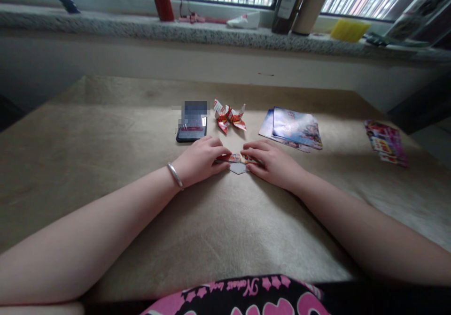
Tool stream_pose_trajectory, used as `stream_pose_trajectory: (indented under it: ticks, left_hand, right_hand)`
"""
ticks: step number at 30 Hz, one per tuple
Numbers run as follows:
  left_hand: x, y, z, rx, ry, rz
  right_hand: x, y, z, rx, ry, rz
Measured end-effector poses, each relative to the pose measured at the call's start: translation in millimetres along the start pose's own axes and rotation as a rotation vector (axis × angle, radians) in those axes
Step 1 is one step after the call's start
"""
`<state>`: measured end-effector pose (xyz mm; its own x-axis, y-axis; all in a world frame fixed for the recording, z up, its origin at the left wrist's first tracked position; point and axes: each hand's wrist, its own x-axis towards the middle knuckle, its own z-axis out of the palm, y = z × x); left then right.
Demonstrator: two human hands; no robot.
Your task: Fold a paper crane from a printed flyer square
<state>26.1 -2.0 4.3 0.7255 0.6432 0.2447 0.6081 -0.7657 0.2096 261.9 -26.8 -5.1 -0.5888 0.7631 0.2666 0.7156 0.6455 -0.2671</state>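
A small piece of folded paper (238,167), printed in red and yellow with a white pointed flap toward me, lies on the table between my hands. My left hand (207,157) pinches its left end between thumb and fingers. On the right end, my right hand (269,161) has its fingers and thumb closed in the same way. Both hands rest low on the tabletop, and they cover the ends of the paper. Just beyond them sits a red and white folded paper figure (229,117) with several pointed tips.
A smartphone (193,122) lies left of the paper figure. Glossy printed sheets (296,126) are stacked to the right, and a fan of colourful cards (384,143) is farther right. Behind the wooden table (197,230), a stone windowsill (123,27) holds a red bottle (162,4) and a yellow block (349,30).
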Motion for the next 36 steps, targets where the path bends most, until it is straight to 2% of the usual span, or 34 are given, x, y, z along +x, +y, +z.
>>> stream_pose_trajectory:
  ticks: [8, 14, 19, 22, 24, 30, 36]
  left_hand:
    - [1.8, -2.8, -0.1, -0.146, -0.022, -0.055]
    - [1.2, 1.0, -3.1, -0.222, 0.012, -0.051]
    - [-0.4, 5.4, -0.9, -0.559, 0.018, -0.140]
    - [-1.4, 7.4, 0.6, -0.700, 0.065, -0.133]
    - [-1.7, 7.8, 0.1, -0.670, 0.111, -0.099]
    - [0.1, 3.5, -4.6, -0.341, 0.199, 0.126]
    - [1.1, -0.1, -4.2, -0.094, 0.093, 0.266]
  right_hand:
    - [0.3, 3.2, 2.5, 0.051, 0.046, -0.029]
    - [1.0, 3.4, 3.3, 0.056, 0.064, -0.046]
    - [2.2, 3.7, 2.4, 0.152, 0.097, -0.051]
    - [2.8, 0.4, 0.8, 0.212, 0.135, -0.046]
    - [2.7, -2.6, -0.5, 0.233, 0.157, -0.040]
    - [1.3, -4.1, -2.8, 0.241, 0.187, -0.034]
    - [1.0, 2.0, -0.7, 0.144, 0.110, -0.088]
